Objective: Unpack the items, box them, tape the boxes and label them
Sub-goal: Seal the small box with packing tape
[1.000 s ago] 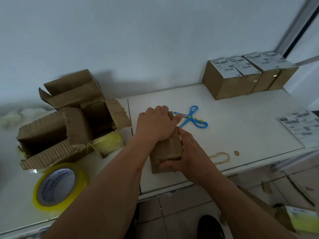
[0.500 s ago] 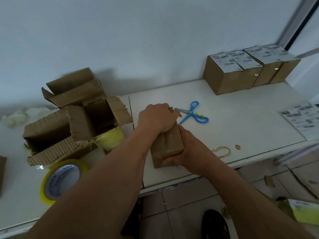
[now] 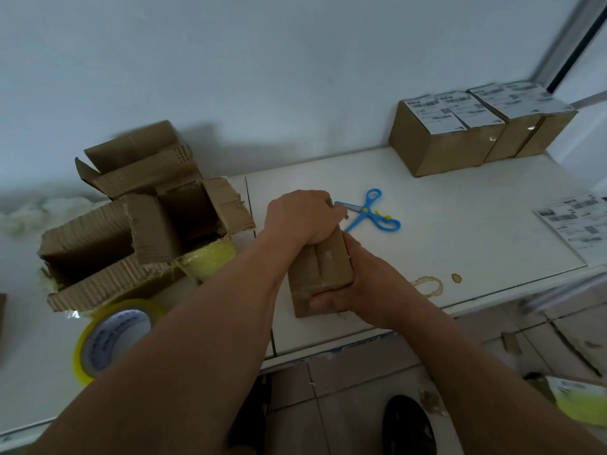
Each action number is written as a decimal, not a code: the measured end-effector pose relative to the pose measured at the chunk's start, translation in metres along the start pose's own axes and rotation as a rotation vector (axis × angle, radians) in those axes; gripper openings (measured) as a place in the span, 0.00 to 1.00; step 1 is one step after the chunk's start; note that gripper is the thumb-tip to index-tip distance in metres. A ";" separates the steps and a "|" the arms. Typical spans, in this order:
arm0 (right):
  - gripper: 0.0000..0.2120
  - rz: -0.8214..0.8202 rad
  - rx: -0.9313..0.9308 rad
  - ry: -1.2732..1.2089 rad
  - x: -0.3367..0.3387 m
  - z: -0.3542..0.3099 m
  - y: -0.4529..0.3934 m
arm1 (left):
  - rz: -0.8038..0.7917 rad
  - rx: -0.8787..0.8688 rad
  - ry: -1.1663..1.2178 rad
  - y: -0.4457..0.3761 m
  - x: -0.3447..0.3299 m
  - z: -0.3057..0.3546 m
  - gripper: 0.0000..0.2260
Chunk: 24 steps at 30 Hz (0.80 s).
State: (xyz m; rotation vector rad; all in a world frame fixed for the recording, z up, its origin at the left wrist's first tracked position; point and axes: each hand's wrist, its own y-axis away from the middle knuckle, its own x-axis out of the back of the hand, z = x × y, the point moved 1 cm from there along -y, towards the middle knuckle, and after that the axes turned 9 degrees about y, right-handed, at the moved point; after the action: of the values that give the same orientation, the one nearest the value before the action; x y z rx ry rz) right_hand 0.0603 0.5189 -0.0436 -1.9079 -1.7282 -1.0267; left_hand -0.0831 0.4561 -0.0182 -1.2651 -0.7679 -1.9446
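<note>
Gripping small box (image 3: 320,272): left hand (image 3: 300,216) curled over its far end; right hand (image 3: 353,284) clasping its near right side | box near table (image 3: 460,231) front edge | blue scissors (image 3: 369,215) just beyond; tape roll (image 3: 113,336) front-left; labelled boxes (image 3: 460,139) back-right corner

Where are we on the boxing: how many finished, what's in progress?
Done: several labelled boxes stand at the back right. In hand: left hand and right hand grip a small box, taped on top but unlabelled. Left: labelling it from the label sheet.
</note>
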 end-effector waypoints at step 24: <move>0.38 -0.059 -0.071 -0.186 0.000 -0.011 0.012 | -0.033 -0.153 0.076 0.003 0.005 -0.011 0.23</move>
State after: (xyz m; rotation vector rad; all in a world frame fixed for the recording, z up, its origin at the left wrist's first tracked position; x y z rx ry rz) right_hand 0.0692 0.5092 -0.0343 -2.0657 -1.8828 -0.9695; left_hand -0.0878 0.4449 -0.0166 -1.2665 -0.6157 -2.0990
